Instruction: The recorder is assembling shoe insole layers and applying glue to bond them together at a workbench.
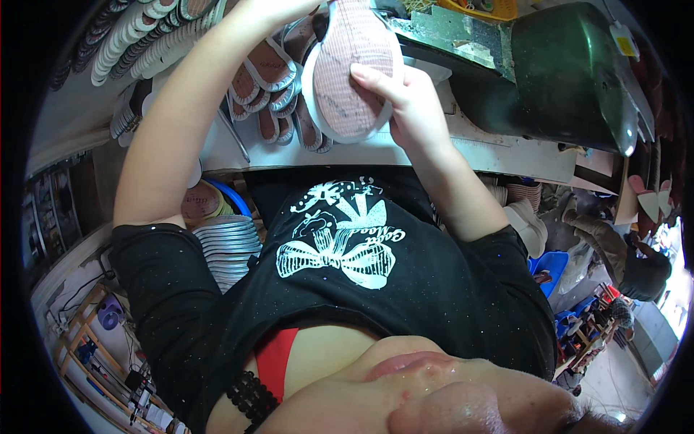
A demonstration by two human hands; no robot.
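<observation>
A shoe sole (350, 94) with a pinkish-brown ribbed face and a white rim is held up over the bench. My right hand (413, 105) grips its right edge, the thumb pressed on the face and the other fingers behind it. At the top edge of the picture, my left hand (285, 7) is by the sole's narrower end; its fingers are out of sight. Under and left of the held sole, several similar white-rimmed soles (271, 69) lie overlapping on the white bench (217, 152). A thin metal rod (236, 136) rests beside them.
A dark green machine (564, 72) fills the bench's right end. Long rows of soles (144, 36) stand at the far left. A yellow basket (499, 9) sits at the back. Below the bench are a silver-edged stack (225, 249) and a blue bin (551, 271). Another person (643, 271) is off right.
</observation>
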